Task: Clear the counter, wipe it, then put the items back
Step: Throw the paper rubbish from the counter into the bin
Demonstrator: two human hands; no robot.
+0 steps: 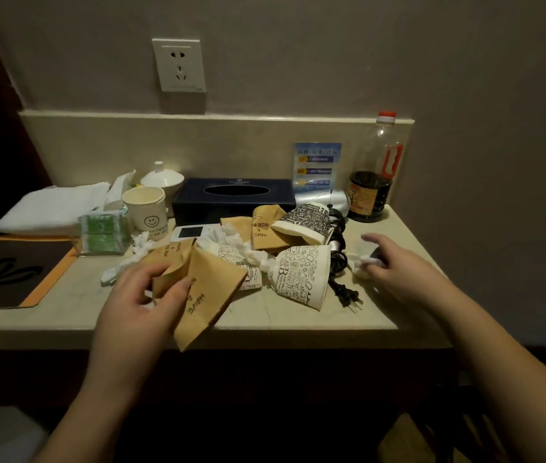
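A pale stone tabletop runs along a beige wall, with a low backsplash ledge behind it and a white wall socket above. The light is dim. At the back left lies a folded white towel with an orange-edged dark mat in front of it. Near them are a clear box of green-stemmed cotton swabs, an upright paper cup with a smiley face and a white lidded ceramic cup. A dark blue tissue box sits at the back centre, beside a small blue sign leaning on the backsplash. A soy sauce bottle with a red cap stands in the right corner.

The middle is littered with flattened brown paper cups, tipped patterned cups, scraps of white tissue and a black power plug on its coiled cord.

The left hand pinches a crushed brown cup at the tabletop's front edge, thumb on top and fingers curled round it; the cup's lower end overhangs the edge. The right hand is further right, near the plug, its grip closed on a crumpled white tissue that rests on the tabletop, while the index finger points out straight.
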